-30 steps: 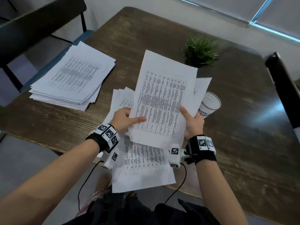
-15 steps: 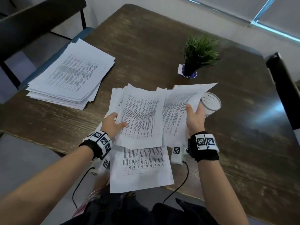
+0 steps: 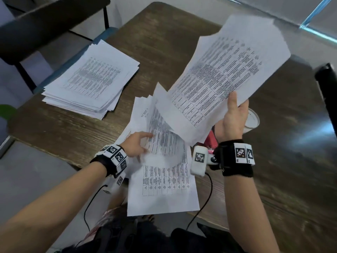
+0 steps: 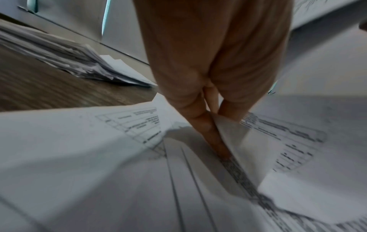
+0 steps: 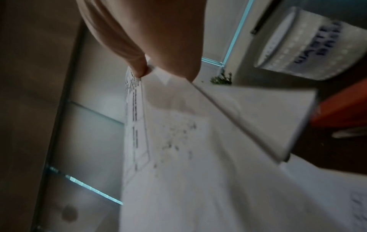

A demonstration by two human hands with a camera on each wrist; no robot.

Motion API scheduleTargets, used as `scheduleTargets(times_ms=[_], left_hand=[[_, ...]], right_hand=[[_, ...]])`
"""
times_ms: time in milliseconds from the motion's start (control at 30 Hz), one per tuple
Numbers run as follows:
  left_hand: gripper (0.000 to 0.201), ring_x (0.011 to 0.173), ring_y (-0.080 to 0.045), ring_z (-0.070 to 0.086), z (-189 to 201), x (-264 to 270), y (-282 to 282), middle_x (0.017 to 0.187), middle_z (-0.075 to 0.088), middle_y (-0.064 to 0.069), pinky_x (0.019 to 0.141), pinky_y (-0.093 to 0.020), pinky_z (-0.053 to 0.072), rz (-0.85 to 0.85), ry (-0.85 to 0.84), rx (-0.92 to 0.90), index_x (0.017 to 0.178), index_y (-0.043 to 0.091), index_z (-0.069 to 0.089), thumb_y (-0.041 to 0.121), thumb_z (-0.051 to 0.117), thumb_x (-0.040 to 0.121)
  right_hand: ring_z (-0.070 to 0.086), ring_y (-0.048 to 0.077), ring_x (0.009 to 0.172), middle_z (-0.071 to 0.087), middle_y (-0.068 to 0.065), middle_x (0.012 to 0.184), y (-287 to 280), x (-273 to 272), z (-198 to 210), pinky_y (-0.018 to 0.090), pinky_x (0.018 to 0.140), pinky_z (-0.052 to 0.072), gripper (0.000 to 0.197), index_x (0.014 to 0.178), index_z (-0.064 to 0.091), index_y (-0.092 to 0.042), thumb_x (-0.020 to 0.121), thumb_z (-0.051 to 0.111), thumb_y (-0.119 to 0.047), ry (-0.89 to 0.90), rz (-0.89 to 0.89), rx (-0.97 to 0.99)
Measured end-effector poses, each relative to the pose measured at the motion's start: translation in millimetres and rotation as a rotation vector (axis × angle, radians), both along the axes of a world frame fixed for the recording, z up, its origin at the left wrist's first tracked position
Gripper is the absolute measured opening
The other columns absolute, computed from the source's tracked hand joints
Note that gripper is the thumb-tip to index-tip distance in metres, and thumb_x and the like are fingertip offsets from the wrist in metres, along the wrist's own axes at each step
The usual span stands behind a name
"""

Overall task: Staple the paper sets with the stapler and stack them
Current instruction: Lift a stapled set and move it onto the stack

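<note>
- The raised paper set point(image 3: 224, 73) hung above the dark wooden table point(image 3: 284, 161), its lower edge clamped between the right hand's point(image 3: 230, 123) thumb and fingers.
- The left hand point(image 3: 135, 146) pinched a sheet of the loose papers point(image 3: 160, 179) lying at the table's near edge.
- A stacked pile point(image 3: 91, 80) lay far left.
- A white cup point(image 3: 252, 121) stood by the right hand, something red point(image 3: 211, 138) beneath it.

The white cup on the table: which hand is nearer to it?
Right. The right hand holds raised sheets right beside the cup; the left hand pinches a sheet across the spread papers.
</note>
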State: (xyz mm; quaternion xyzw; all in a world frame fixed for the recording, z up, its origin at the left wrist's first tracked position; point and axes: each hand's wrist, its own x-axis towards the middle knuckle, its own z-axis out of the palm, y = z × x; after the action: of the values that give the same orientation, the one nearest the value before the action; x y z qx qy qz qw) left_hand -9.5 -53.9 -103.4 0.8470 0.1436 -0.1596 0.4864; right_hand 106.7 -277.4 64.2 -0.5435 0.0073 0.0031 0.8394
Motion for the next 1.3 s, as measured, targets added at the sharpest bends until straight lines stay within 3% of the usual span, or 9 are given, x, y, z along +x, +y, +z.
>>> scheduleTargets(times_ms=[133, 267, 367, 600, 767, 967, 1033, 1133, 1300], left_hand=[[0.093, 0.122, -0.036, 0.055, -3.1, 3.5, 4.8, 0.153, 0.031, 0.004, 0.058, -0.015, 0.054, -0.131, 0.075, -0.014, 0.15, 0.026, 0.032, -0.016, 0.062, 0.073], [0.097, 0.133, -0.032, 0.045, 1.1, 4.8, 4.2, 0.157, 0.029, 0.001, 0.093, -0.044, 0.051, -0.21, -0.002, -0.001, 0.144, 0.043, 0.033, -0.016, 0.055, 0.07], [0.104, 0.106, -0.033, 0.055, -8.6, 1.5, 10.0, 0.156, 0.029, 0.009, 0.082, -0.052, 0.051, -0.211, -0.027, -0.041, 0.126, 0.074, 0.032, -0.008, 0.052, 0.065], [0.037, 0.098, -0.021, 0.062, 21.6, -8.6, -6.4, 0.105, 0.064, -0.001, 0.083, -0.039, 0.053, -0.004, -0.056, -0.15, 0.106, 0.017, 0.061, 0.002, 0.069, 0.073], [0.065, 0.112, -0.012, 0.058, 16.0, -8.7, -6.0, 0.127, 0.058, 0.003, 0.1, -0.027, 0.047, 0.037, -0.028, -0.27, 0.132, 0.015, 0.052, -0.011, 0.072, 0.076], [0.036, 0.134, -0.023, 0.043, 19.0, 3.4, -13.0, 0.132, 0.052, -0.003, 0.1, -0.021, 0.037, 0.313, -0.03, -0.356, 0.137, 0.008, 0.047, 0.01, 0.043, 0.101], [0.065, 0.136, -0.022, 0.039, 22.1, 7.1, -17.1, 0.143, 0.042, 0.001, 0.106, -0.026, 0.031, 0.277, -0.024, -0.216, 0.149, 0.008, 0.026, 0.037, 0.053, 0.098], [0.106, 0.137, -0.03, 0.04, 24.9, 10.8, -24.1, 0.153, 0.033, -0.01, 0.108, -0.032, 0.032, 0.212, -0.017, -0.03, 0.154, 0.013, -0.01, 0.019, 0.072, 0.087], [0.081, 0.129, -0.021, 0.048, 30.9, 17.0, -10.9, 0.141, 0.05, -0.006, 0.104, -0.029, 0.038, 0.404, -0.199, -0.126, 0.148, 0.006, 0.033, 0.005, 0.077, 0.079]], right_hand=[[0.064, 0.026, 0.112, 0.064, 0.012, 0.123, 7.5, 4.4, 11.1, 0.039, 0.091, 0.055, 0.032, 0.13, 0.045, -0.004, 0.099, 0.052, -0.007, -0.034, 0.056, -0.007], [0.053, 0.038, 0.124, 0.056, 0.021, 0.131, 22.2, 14.1, 25.6, 0.054, 0.104, 0.044, 0.041, 0.135, 0.041, 0.001, 0.097, 0.053, -0.005, -0.1, 0.189, 0.105], [0.05, 0.038, 0.127, 0.052, 0.021, 0.133, 20.6, 28.0, 17.3, 0.056, 0.109, 0.038, 0.039, 0.136, 0.042, -0.001, 0.099, 0.049, -0.006, -0.109, 0.247, 0.193], [0.06, 0.023, 0.112, 0.062, 0.008, 0.126, -14.0, 39.5, -87.8, 0.037, 0.098, 0.047, 0.038, 0.129, 0.053, -0.001, 0.092, 0.06, -0.009, 0.237, 0.038, -0.614], [0.055, 0.02, 0.115, 0.059, 0.006, 0.118, -10.4, 16.4, -142.0, 0.024, 0.089, 0.041, 0.038, 0.128, 0.046, -0.005, 0.09, 0.055, -0.001, 0.273, 0.151, -1.108], [0.055, 0.034, 0.114, 0.058, 0.017, 0.124, -9.0, 6.1, -150.9, 0.027, 0.079, 0.037, 0.033, 0.128, 0.044, -0.003, 0.095, 0.05, 0.0, 0.297, 0.232, -1.199], [0.056, 0.031, 0.116, 0.059, 0.014, 0.126, -8.3, 7.1, -153.0, 0.025, 0.083, 0.037, 0.037, 0.128, 0.046, -0.004, 0.094, 0.058, -0.008, 0.197, 0.309, -1.178], [0.055, 0.027, 0.12, 0.058, 0.011, 0.13, -7.1, 8.3, -156.0, 0.027, 0.094, 0.039, 0.043, 0.131, 0.047, -0.004, 0.093, 0.062, -0.015, 0.095, 0.409, -1.211], [0.063, 0.015, 0.101, 0.066, -0.002, 0.108, -12.4, 20.0, -150.9, 0.028, 0.084, 0.049, 0.037, 0.116, 0.059, -0.007, 0.086, 0.073, -0.024, 0.127, 0.297, -0.984]])
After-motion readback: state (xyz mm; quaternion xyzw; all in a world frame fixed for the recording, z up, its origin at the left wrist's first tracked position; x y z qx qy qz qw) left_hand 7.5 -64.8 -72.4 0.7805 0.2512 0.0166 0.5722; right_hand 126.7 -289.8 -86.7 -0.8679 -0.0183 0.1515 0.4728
